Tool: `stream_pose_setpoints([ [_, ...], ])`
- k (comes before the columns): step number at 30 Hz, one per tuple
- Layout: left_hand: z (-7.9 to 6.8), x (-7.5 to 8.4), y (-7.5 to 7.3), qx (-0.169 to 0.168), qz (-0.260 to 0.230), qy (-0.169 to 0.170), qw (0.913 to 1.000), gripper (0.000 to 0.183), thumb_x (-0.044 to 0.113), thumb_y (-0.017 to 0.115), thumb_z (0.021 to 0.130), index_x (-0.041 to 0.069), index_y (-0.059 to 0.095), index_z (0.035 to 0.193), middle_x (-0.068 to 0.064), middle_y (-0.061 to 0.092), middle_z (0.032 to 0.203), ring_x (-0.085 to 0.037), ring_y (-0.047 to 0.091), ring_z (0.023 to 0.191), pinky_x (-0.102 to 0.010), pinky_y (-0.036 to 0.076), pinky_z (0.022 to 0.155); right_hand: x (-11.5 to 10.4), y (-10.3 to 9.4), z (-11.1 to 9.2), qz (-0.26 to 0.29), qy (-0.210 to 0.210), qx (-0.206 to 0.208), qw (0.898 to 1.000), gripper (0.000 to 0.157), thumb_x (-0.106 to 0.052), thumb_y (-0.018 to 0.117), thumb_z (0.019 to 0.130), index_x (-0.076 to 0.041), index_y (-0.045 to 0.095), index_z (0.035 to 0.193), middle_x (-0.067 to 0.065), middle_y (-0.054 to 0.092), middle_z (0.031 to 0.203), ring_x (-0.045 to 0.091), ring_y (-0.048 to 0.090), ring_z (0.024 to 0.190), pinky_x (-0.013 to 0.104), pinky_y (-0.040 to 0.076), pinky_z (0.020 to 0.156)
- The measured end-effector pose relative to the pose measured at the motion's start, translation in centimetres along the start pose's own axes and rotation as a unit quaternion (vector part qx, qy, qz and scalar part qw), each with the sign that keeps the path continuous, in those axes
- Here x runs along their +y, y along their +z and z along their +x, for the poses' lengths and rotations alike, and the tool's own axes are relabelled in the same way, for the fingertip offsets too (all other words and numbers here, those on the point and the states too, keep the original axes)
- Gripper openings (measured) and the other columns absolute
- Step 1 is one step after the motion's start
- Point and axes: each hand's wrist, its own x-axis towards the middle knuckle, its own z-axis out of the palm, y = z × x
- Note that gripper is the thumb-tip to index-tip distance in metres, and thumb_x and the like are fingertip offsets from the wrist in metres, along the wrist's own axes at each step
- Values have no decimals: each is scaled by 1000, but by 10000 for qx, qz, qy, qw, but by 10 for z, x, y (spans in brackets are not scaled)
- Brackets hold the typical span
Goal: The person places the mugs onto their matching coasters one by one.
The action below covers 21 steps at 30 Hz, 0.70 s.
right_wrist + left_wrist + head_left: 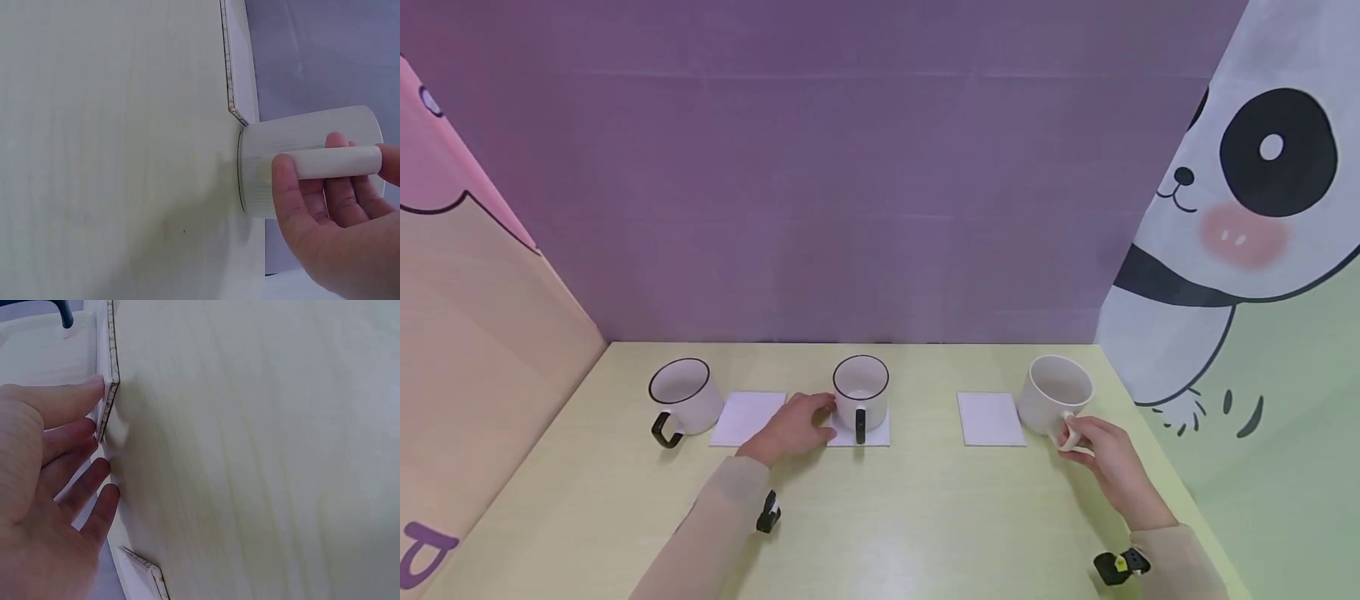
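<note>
The pale wood-grained table (917,533) is carrying the setup. Step in hand, my judgement: placing mugs on squares. An all-white round mug (1039,408) is standing just right of the bare white right-hand square (991,420); I cannot tell whether its base is touching the table. A white, black-rimmed mug (850,410) is sitting on the white middle square (880,436); its black-handled twin (700,408) is standing beside the white left-hand square (742,417). My right hand (1118,473) is pinching the all-white mug's handle (340,164), thumb and fingers clamped, body beyond my grip. My left hand (792,429) is touching the middle square's left edge, fingers apart, loosely bent. Next move, I am judging, is calling for a level lift leftward.
</note>
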Motion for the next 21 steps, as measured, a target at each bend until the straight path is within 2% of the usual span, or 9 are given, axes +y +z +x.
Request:
stream_pose_setpoints([
  [5,1,-2,-7,110,-351,-31,9993,47,15,71,93,1,60,137,-15,62,136,-37,50,132,-53,37,114,0,1,0,-66,-43,24,10000,29,-20,51,108,3,66,97,1,61,90,12,63,88,34,58,85],
  [8,-1,-1,-13,212,-580,-46,9981,40,14,68,96,-1,62,133,-19,63,134,-40,53,130,-53,40,111,0,2,0,-128,-64,9,9999,30,-20,51,108,4,65,97,1,61,90,12,63,88,34,58,85],
  [14,-6,6,-26,343,-410,-80,9985,40,19,61,100,-2,59,135,-20,61,136,-42,53,129,-55,42,107,1,1,1,-182,12,45,9998,30,-20,50,108,4,64,98,1,60,90,12,62,88,33,58,85],
  [21,-13,13,-32,916,-406,6,9950,39,17,58,101,-5,59,133,-22,64,128,-41,59,120,-55,48,100,2,2,1,-229,28,40,9997,31,-20,48,109,4,64,98,2,60,90,12,62,88,33,58,85],
])
